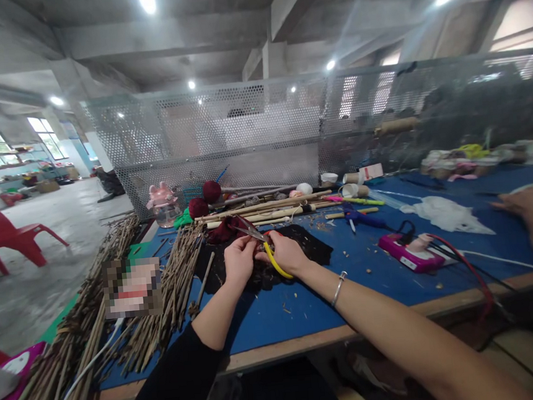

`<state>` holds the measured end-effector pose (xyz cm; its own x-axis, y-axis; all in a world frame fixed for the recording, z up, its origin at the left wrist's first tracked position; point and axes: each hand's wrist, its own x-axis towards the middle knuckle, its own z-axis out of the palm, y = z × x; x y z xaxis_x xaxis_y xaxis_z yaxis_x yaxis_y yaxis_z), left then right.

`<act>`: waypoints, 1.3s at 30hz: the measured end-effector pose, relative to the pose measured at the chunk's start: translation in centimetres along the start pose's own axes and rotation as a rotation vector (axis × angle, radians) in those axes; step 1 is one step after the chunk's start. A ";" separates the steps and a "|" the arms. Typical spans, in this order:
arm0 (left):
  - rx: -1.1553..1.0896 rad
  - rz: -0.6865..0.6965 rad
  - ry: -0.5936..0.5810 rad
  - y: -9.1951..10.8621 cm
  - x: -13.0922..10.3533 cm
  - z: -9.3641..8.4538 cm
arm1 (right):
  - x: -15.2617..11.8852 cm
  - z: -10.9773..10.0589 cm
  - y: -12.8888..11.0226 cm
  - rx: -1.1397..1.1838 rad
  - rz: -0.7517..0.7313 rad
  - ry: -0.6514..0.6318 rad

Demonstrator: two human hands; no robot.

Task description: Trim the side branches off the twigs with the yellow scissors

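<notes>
My right hand [287,254] grips a pair of scissors [271,258] with yellow handles. The metal blades point up and to the left, apart at the tips. Close beside it, my left hand [238,261] has its fingers pinched together near the blades; what they hold is hidden. Both hands are over a crumpled black cloth [314,243] on the blue table. Dark red material [222,230] lies just behind my left hand. Bundled thin brown sticks [177,276] lie to the left of the hands.
A purple power strip [399,254] with cables and a blue glue gun [364,216] lie on the right. Behind are long sticks [268,215], dark red yarn balls [211,192] and a mesh screen [242,140]. Another person's hand [528,202] reaches in at right.
</notes>
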<state>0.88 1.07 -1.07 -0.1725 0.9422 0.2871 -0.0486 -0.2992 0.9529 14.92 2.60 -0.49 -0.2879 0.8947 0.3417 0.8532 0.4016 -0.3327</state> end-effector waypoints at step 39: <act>0.148 0.003 0.050 -0.2 0.2 -0.5 | 0.1 0.0 -0.2 -0.031 0.023 -0.052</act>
<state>0.33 1.24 -1.28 -0.2216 0.9316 0.2881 0.0964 -0.2730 0.9572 14.76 2.66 -0.36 -0.2891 0.9129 0.2881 0.8728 0.3750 -0.3125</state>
